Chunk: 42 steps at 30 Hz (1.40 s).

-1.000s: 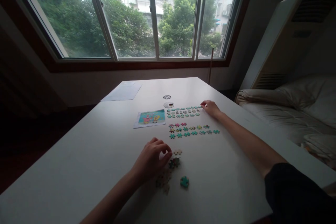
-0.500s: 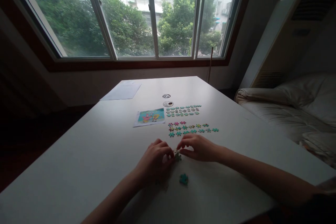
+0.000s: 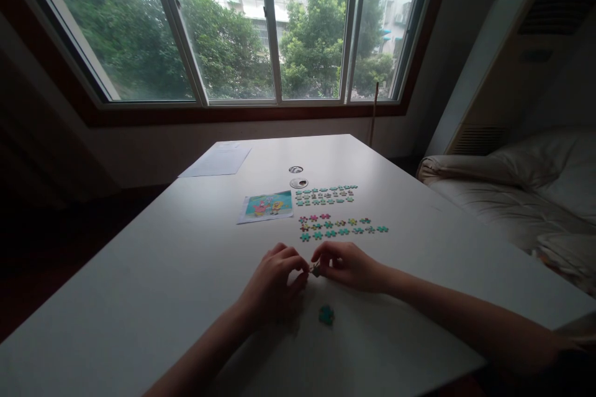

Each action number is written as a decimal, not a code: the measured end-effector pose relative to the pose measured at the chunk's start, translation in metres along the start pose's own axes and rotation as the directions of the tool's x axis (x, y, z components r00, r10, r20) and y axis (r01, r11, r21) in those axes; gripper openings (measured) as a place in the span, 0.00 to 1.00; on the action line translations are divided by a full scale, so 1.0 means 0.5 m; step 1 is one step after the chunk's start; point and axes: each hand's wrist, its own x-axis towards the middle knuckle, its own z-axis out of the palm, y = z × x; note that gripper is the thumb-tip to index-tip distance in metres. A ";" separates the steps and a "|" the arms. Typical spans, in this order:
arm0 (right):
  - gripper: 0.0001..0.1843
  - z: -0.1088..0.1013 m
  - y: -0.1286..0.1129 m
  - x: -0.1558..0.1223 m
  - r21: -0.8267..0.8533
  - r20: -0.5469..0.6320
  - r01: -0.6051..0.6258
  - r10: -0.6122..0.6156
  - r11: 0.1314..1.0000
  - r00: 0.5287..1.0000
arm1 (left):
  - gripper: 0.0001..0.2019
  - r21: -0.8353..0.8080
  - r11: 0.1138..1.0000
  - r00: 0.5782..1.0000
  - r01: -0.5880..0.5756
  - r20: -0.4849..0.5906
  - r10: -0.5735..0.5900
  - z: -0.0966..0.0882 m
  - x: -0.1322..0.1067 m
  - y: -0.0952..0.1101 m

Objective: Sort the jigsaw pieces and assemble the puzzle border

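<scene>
On the white table (image 3: 153, 273) my left hand (image 3: 272, 285) and my right hand (image 3: 349, 265) meet fingertip to fingertip over a small puzzle piece (image 3: 316, 270). Both hands are curled in a pinch on it. A loose teal puzzle piece (image 3: 326, 315) lies just below the hands. Under my left hand a few more pieces are mostly hidden. Farther back lie two sorted groups of puzzle pieces: a teal group (image 3: 326, 195) and a mixed coloured group (image 3: 342, 228). A cartoon reference picture (image 3: 267, 206) lies left of them.
A sheet of paper (image 3: 216, 161) lies at the table's far left. Two small round objects (image 3: 298, 183) sit behind the pieces. A wide window (image 3: 261, 31) is beyond the table. A white cushioned sofa (image 3: 521, 192) and a tall white unit (image 3: 512, 62) stand on the right.
My right hand has left the far teal group and come back to meet my left hand near the front. Both now pinch one small piece.
</scene>
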 end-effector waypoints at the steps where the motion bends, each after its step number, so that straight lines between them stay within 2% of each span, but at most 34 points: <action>1: 0.11 0.000 -0.002 -0.001 0.014 0.003 -0.004 0.004 1.000 1.000 | 0.04 -0.014 1.000 1.000 0.007 -0.004 -0.007 -0.001 -0.001 0.001; 8: 0.13 -0.001 -0.012 0.001 0.199 0.004 -0.010 0.009 0.980 1.000 | 0.04 -0.200 0.979 0.999 0.050 0.019 -0.047 -0.007 -0.002 0.007; 13: 0.17 0.001 -0.007 0.003 0.227 -0.038 -0.009 0.018 0.974 0.999 | 0.04 -0.242 0.968 0.998 0.067 -0.004 -0.070 -0.008 0.001 0.009; 20: 0.14 0.003 0.000 0.005 0.247 -0.096 0.012 0.012 0.969 0.995 | 0.07 -0.280 0.952 0.989 0.125 -0.039 -0.141 -0.007 0.005 0.017; 25: 0.08 -0.005 0.003 0.006 0.121 -0.214 0.027 -0.001 0.992 0.977 | 0.08 -0.338 0.918 0.967 0.206 -0.070 -0.243 -0.009 0.007 0.010; 29: 0.05 -0.011 0.000 0.006 -0.063 -0.237 0.087 -0.100 0.994 0.966 | 0.10 -0.414 0.877 0.955 0.245 -0.055 -0.292 -0.011 0.010 0.005; 33: 0.04 -0.009 -0.004 0.004 -0.125 -0.222 0.144 -0.169 0.982 0.960 | 0.10 -0.420 0.879 0.963 0.226 -0.043 -0.268 -0.013 0.013 0.009; 38: 0.04 -0.008 -0.005 0.004 -0.155 -0.230 0.152 -0.185 0.976 0.955 | 0.09 -0.354 0.916 0.971 0.190 -0.068 -0.228 -0.014 0.010 0.014; 40: 0.04 -0.014 -0.004 0.005 -0.167 -0.253 0.135 -0.175 0.977 0.952 | 0.08 -0.280 0.950 0.983 0.135 -0.082 -0.164 -0.014 0.006 0.014; 42: 0.04 -0.025 -0.001 0.008 -0.169 -0.307 0.094 -0.143 0.981 0.941 | 0.06 -0.195 0.979 0.997 0.054 -0.049 -0.065 -0.012 0.000 0.013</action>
